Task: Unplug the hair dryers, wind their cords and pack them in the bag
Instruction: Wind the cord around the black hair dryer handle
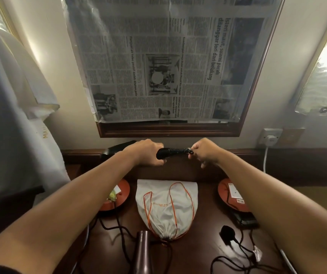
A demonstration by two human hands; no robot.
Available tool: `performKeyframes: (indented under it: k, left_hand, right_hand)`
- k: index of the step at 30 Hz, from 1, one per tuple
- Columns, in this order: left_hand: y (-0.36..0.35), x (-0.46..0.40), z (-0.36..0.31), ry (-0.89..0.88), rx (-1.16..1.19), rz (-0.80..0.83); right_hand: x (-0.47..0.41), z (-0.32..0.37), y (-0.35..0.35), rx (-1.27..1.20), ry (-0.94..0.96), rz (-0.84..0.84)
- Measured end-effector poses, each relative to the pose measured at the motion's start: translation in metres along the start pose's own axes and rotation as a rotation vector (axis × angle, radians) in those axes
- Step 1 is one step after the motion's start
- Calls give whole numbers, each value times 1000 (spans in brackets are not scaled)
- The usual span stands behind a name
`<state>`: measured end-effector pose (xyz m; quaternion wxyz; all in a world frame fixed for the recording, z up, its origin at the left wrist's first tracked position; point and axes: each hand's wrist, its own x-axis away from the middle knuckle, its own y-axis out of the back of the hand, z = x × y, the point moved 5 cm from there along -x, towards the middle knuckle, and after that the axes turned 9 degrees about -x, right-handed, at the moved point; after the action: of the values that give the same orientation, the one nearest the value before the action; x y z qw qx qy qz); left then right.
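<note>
A black hair dryer is held above the back of the dark wooden table. My left hand grips its handle, which points right. My right hand pinches the ribbed cord end at the handle's tip. A white drawstring bag with orange cords lies flat in the middle of the table, mouth cinched toward me. A second, maroon hair dryer lies at the near edge, its black cord trailing left. A black plug and loose cord lie at the near right.
Two orange round objects flank the bag. A wall socket with a white plug and cable is at the right. A newspaper-covered framed mirror hangs on the wall ahead. White cloth hangs at the left.
</note>
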<state>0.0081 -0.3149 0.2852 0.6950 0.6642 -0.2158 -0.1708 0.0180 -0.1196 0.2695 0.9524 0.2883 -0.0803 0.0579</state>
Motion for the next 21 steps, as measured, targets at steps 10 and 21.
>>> performKeyframes:
  k: [10, 21]
  left_hand:
    - [-6, -7, -11, 53, -93, -50]
    - [-3, -13, 0, 175, -21, -82]
  right_hand:
    - [-1, 41, 22, 195, 278, -137]
    - [36, 24, -9, -35, 180, -216]
